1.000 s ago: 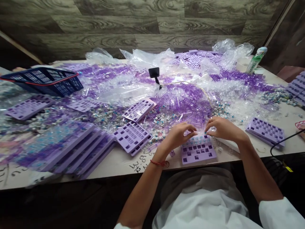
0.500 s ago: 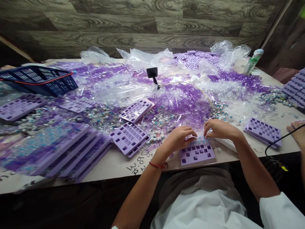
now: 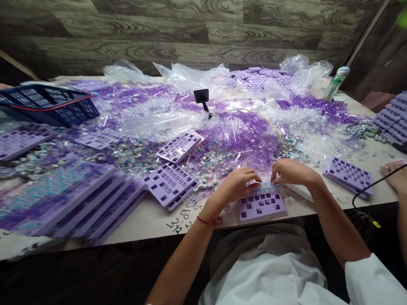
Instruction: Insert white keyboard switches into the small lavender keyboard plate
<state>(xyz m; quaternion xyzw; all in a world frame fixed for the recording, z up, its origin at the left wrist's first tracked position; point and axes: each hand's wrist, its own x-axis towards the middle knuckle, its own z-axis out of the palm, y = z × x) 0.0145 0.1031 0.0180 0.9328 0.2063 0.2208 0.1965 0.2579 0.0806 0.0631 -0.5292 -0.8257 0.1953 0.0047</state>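
Note:
A small lilac keyboard-like panel (image 3: pixel 262 207) with square holes lies at the table's front edge. Clear pieces with blue centres (image 3: pixel 263 187) sit along its far rows. My left hand (image 3: pixel 238 184) rests at the panel's far left side, fingers curled toward the thumb; whatever lies between them is hidden. At the far right side, my right hand (image 3: pixel 291 171) is bent down with thumb and forefinger pinched over the clear pieces. What that pinch holds is too small to make out.
Stacked lilac panels (image 3: pixel 104 203) stand at the left, with loose panels (image 3: pixel 171 182) nearby. Heaps of purple clear parts (image 3: pixel 241 131) spread behind my hands. A blue basket (image 3: pixel 47 106), a bottle (image 3: pixel 335 82), and a black cable (image 3: pixel 365 190) are also here. Another person's hand (image 3: pixel 394 176) rests at the right.
The whole view has shifted slightly, so the table's things sit a little further left. Both hands stay over the panel's far rows, with barely any finger movement.

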